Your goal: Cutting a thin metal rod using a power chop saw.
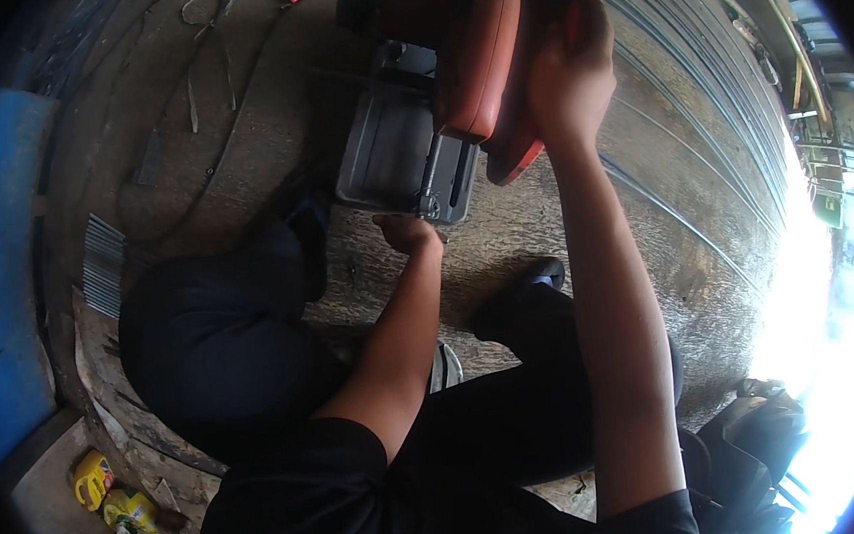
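Note:
A chop saw with a red-orange body (480,67) stands on the floor in front of me, its dark metal base (383,150) nearest my legs. My right hand (573,80) is closed on the saw's red upper part, right of the body, beside a rounded red guard (518,149). A clamp screw (433,171) runs along the base toward me. My left hand (410,230) is curled at the base's near edge, just below the screw's end. A small metal tip shows beside it; what the fingers hold is hidden.
Long thin metal rods (688,76) lie at the right. Short cut rods (104,262) sit in a bundle at the left. A cord and strips (196,104) trail across the far-left floor. Yellow packages (130,513) lie lower left, near a blue panel (5,260). My legs flank the near floor.

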Demonstrator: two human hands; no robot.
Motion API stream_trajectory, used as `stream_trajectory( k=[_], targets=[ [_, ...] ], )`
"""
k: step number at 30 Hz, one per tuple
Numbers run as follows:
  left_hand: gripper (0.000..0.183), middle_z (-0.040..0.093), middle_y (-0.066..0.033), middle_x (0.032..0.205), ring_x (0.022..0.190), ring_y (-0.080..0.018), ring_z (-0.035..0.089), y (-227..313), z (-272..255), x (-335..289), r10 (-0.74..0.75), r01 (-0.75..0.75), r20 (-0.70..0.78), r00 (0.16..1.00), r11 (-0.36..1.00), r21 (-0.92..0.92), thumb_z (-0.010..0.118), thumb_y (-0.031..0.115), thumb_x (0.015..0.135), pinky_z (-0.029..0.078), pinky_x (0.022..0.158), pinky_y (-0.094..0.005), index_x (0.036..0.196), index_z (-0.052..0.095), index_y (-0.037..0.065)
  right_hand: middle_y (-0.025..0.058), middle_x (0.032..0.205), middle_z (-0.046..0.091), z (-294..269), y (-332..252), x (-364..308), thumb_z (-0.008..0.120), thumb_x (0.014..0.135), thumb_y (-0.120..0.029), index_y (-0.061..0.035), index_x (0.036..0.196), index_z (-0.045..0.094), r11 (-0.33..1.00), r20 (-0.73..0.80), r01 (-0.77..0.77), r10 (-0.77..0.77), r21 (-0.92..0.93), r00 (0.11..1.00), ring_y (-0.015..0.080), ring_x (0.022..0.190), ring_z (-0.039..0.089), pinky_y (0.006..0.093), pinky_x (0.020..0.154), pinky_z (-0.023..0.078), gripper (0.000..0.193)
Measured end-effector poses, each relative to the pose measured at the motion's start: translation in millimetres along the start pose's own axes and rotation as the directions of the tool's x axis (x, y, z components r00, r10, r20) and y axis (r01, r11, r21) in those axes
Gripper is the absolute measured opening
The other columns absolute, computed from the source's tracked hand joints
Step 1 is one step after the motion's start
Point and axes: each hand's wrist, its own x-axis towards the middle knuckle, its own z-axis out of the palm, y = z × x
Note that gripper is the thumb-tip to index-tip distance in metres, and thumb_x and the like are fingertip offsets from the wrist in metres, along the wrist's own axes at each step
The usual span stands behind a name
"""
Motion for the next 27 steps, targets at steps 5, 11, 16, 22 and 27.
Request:
stream_trajectory(
  k=[5,11,16,22,27],
  targets=[
    [0.059,0.059,-0.0275,0.108,0.099,-0.0409,0.059,-11.4,-3.0,1.3,0.339,-0.342,-0.108,0.934,0.94,-0.004,0.026,0.041,0.103,0.045,0.086,-0.0463,0.105,0.055,-0.01,0.02,0.118,0.061,3.3,3.4,2.8,0.059,0.086,-0.023,-0.009,0.132,0.048,0.997,-0.028,0.063,-0.064,-0.053,0.998,0.0366,0.111,0.059,0.0416,0.093,0.047,0.049],
    [0.057,0.06,-0.0305,0.105,0.097,-0.0463,0.057,-17.6,-3.9,12.8,0.431,-0.408,-0.082,0.898,0.889,0.206,0.028,0.039,0.102,0.044,0.084,-0.0496,0.104,0.057,-0.01,0.0205,0.115,0.062,3.6,2.2,3.0,0.06,0.086,-0.022,-0.0062,0.13,0.048,0.996,-0.023,0.082,-0.083,-0.045,0.996,0.0357,0.107,0.061,0.0407,0.09,0.047,0.049],
    [0.055,0.059,-0.0305,0.106,0.099,-0.0465,0.057,-12.2,-2.0,13.8,0.352,-0.346,-0.057,0.934,0.933,0.096,0.027,0.036,0.102,0.044,0.085,-0.0502,0.104,0.057,-0.01,0.0182,0.102,0.064,-0.6,50.3,1.3,0.051,0.092,-0.027,0.0023,0.121,0.051,0.804,-0.048,-0.189,0.26,0.564,0.965,0.0276,0.081,0.064,0.0366,0.074,0.052,0.041],
    [0.04,0.061,-0.0289,0.106,0.1,-0.0444,0.059,-15.7,-16.1,26.5,0.298,-0.298,0.049,0.953,0.955,-0.005,0.035,0.023,0.097,0.046,0.085,-0.0474,0.102,0.059,-0.009,0.0226,0.094,0.068,26.5,180.8,-157.7,0.049,0.078,-0.01,0.0022,0.093,0.067,0.443,0.242,-0.894,0.877,-0.065,0.416,0.033,0.083,0.067,0.0396,0.075,0.05,0.026],
    [0.038,0.065,-0.026,0.098,0.092,-0.042,0.062,-22.0,-29.2,37.5,0.376,-0.39,0.112,0.92,0.908,0.15,0.037,0.02,0.092,0.045,0.079,-0.0496,0.089,0.062,-0.008,0.0172,0.081,0.067,90.1,210.0,-270.7,0.05,0.089,-0.026,0.0036,0.093,0.066,0.543,0.416,-0.773,0.818,-0.33,0.397,0.0235,0.066,0.065,0.0352,0.051,0.045,0.034]
  ],
)
